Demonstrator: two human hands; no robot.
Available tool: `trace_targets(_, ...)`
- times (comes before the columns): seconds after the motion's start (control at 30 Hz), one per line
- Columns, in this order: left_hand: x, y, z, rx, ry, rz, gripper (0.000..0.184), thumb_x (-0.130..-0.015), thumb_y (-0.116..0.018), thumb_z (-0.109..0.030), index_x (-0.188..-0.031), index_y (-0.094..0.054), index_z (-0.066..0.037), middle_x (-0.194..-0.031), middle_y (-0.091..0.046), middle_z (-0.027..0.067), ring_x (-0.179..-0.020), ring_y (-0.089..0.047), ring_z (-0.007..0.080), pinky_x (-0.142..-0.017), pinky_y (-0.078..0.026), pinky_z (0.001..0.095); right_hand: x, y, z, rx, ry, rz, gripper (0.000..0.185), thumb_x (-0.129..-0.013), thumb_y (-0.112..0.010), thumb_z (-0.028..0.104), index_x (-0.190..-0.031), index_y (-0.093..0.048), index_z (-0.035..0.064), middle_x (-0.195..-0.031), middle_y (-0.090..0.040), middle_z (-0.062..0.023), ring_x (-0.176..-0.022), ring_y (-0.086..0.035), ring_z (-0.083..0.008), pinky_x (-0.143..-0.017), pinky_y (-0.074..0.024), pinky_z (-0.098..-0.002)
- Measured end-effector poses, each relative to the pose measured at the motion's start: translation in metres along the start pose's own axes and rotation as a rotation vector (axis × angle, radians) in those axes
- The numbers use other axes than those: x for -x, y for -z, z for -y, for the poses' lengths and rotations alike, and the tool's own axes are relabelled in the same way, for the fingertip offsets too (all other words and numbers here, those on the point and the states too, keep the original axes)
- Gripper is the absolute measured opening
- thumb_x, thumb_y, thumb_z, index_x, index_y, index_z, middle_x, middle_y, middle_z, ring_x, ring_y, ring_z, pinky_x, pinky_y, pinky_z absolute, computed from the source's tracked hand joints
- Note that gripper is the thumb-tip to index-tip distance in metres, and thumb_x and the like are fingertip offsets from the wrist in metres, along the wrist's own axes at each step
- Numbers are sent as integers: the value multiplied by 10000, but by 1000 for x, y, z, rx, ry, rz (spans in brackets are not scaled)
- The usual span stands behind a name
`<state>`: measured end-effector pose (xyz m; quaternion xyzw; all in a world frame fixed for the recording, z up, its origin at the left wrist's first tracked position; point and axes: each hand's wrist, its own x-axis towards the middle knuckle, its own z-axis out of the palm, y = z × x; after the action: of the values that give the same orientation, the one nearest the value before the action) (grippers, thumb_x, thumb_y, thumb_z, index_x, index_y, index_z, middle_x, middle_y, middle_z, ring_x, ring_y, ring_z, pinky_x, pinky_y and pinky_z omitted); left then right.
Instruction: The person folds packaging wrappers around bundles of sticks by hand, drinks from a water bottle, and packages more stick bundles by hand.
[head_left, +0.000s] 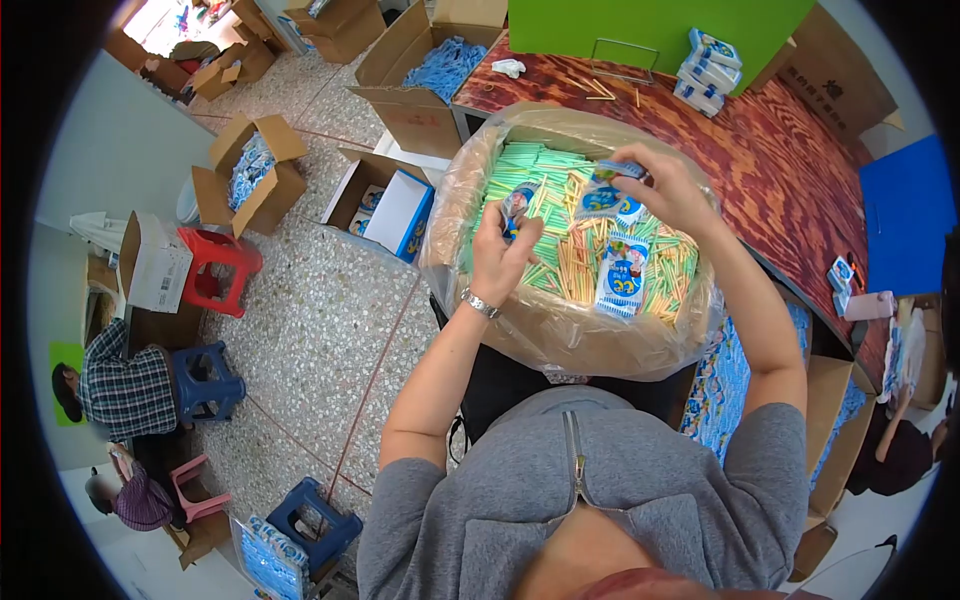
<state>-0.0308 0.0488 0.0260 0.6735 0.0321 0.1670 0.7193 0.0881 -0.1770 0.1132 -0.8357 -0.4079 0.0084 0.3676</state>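
Observation:
A large carton lined with clear plastic [565,345] stands in front of me, filled with thin green, yellow and orange sticks [535,165]. Over its left part, my left hand [500,258] is closed round a small printed packet [518,200]; a dark blue bit shows between its fingers, too small to name. My right hand [672,188] pinches a blue-and-white snack packet [600,195] by its upper right end, above the sticks. Another blue-and-white packet [623,276] lies flat on the sticks below it. Part of one more packet shows behind the held one.
Behind the carton is a wood-grain table [740,160] with stacked packs [708,72] and a few loose sticks. Open boxes [420,110] of blue packets stand to the left, near a red stool [215,268]. Other people [130,390] sit far left; one person [900,445] is at right.

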Motion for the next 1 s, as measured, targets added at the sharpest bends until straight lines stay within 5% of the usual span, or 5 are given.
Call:
trace_targets(0.23, 5, 8, -1, 395, 287, 122, 253, -1002, -487, -265, -1110, -533, -40, -906, -658, 56, -803, -645, 109, -582, -551, 262, 21, -19, -58, 288, -322, -156, 370, -875, -671, 224, -1189, -540, 79, -956, -676, -158, -864, -667, -293, -731, -516, -381)
trace_targets(0.33, 8, 3, -8, 510, 381, 134, 306, -1013, -469, -269, -1210, -528, -42, -1045, -655, 59, -905, -655, 140, -634, -585, 298, 9, -27, -51, 754, 105, -389, 401, -875, -675, 255, -1200, -542, 63, -967, -664, -151, -871, -657, -280, -740, -511, -383)
trace_targets(0.43, 9, 5, -2, 458, 388, 231, 344, -1012, -487, -257, -1278, -516, -41, -1140, -642, 49, -978, -653, 161, -682, -600, 323, -8, -40, 13, -134, -107, -87, 420, -851, -702, 236, -1212, -563, 72, -910, -649, -113, -789, -637, -216, -704, -506, -330)
trace_targets(0.83, 23, 28, 15, -288, 148, 83, 166, -812, -755, -92, -950, -707, -13, -822, -700, 9, -737, -598, 45, -661, -498, 225, -40, -60, 35, -642, -160, 393, 197, -922, -603, 189, -946, -661, 2, -791, -653, -128, -735, -645, -181, -672, -512, -306)
trace_targets(1.0, 35, 21, -5, 43, 84, -92, 243, -767, -803, -162, -941, -704, -25, -804, -698, 4, -702, -596, 47, -602, -476, 226, -85, -124, -12, 223, 23, 382, 316, -879, -623, 306, -993, -676, 16, -919, -684, -154, -852, -665, -276, -754, -532, -399)
